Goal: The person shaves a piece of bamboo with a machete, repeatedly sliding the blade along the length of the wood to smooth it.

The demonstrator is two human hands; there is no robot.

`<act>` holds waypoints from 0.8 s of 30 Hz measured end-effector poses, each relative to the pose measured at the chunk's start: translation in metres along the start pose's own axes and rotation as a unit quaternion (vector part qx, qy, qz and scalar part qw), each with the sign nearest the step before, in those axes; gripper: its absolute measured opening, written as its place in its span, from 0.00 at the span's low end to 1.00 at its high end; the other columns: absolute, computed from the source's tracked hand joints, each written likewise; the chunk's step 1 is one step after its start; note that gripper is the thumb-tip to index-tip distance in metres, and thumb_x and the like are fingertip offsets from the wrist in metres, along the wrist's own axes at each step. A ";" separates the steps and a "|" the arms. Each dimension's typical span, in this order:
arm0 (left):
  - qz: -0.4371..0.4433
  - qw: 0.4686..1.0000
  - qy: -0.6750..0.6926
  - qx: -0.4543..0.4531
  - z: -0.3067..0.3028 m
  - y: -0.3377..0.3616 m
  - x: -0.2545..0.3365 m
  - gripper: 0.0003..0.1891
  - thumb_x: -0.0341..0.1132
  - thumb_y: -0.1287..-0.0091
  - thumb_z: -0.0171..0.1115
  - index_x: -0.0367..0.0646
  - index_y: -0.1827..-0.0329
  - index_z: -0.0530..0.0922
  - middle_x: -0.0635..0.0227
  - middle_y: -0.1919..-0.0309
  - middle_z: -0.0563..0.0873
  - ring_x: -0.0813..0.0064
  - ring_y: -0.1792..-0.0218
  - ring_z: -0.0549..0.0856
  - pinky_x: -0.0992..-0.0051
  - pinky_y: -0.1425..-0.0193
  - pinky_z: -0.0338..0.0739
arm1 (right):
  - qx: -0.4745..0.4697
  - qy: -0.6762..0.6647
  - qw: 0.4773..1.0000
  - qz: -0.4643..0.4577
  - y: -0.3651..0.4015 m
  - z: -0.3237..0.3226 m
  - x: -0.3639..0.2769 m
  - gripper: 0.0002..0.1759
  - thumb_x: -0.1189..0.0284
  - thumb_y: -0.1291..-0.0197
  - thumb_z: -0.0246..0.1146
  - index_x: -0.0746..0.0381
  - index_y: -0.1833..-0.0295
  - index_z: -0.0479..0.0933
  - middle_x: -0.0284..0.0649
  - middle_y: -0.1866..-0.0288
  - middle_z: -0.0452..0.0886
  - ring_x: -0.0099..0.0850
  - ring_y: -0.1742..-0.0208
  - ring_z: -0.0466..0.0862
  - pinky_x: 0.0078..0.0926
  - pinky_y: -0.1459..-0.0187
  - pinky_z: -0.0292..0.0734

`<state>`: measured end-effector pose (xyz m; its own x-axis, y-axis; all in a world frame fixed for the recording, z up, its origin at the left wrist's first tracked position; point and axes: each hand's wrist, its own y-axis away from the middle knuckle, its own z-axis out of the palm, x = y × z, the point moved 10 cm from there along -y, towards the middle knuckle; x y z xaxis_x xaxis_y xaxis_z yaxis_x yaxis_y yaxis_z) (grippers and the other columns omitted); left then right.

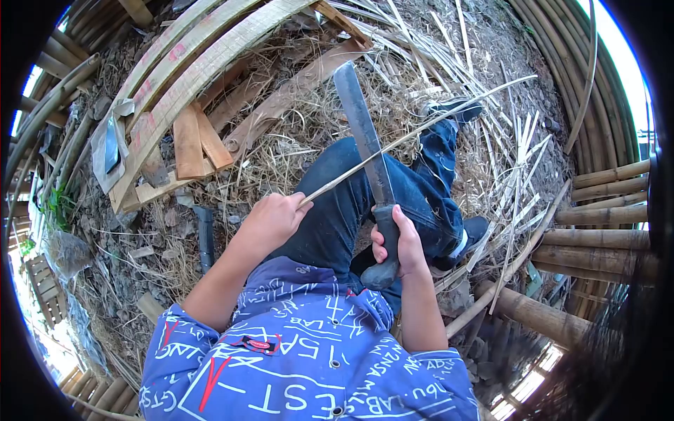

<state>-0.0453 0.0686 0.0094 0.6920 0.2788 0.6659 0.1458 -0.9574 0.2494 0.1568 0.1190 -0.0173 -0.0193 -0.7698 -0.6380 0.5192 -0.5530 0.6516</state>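
Item: one thin pale strip (338, 181), slanting from above your lap out toward your far foot, its near end at your left hand (274, 221), whose fingers are curled tight round it; its far end is free. Item: one long-bladed knife (365, 119), tip pointing away from you, dark handle grasped in your right hand (406, 245), thumb laid along the side. Strip and blade cross above your jeans (326, 210), on the handle-side half of the blade; whether the edge bites, you cannot tell from here. Step in hand, by judgement: dressing the strip against the blade. Next move, likewise judged: calls for a steady knife, an even draw of the strip along the edge, and the left fingers kept clear of the steel. Beyond: a litter of curled shavings (284, 137) on the ground; loose pale strips (521, 144), scattered to your right; a dark, elongated object (204, 238) beside your left forearm, use uncertain; short brown boards (188, 144) by long pale beams (200, 81), forward left; stacked bamboo poles (593, 252), outermost right.
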 end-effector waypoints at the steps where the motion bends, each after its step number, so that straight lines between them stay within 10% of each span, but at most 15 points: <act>1: -0.001 1.000 0.000 0.000 0.000 0.001 0.000 0.15 0.41 0.29 0.57 0.36 0.65 0.78 0.44 0.77 0.80 0.42 0.71 0.81 0.53 0.66 0.74 | 0.009 0.010 1.000 -0.010 0.000 -0.001 -0.001 0.27 0.49 0.27 0.49 0.65 0.44 0.70 0.37 0.78 0.71 0.24 0.87 0.71 0.23 0.84 0.68; 24: 0.006 1.000 0.015 -0.005 0.003 -0.009 0.001 0.16 0.39 0.30 0.58 0.33 0.69 0.79 0.43 0.77 0.80 0.42 0.71 0.81 0.55 0.66 0.74 | -0.002 -0.055 0.998 0.005 0.010 0.002 0.017 0.24 0.51 0.27 0.48 0.63 0.44 0.70 0.38 0.77 0.72 0.25 0.85 0.72 0.23 0.83 0.70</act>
<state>-0.0435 0.0775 0.0055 0.6724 0.2700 0.6892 0.1305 -0.9598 0.2487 0.1603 0.1003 -0.0208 -0.1084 -0.8053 -0.5828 0.5225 -0.5449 0.6558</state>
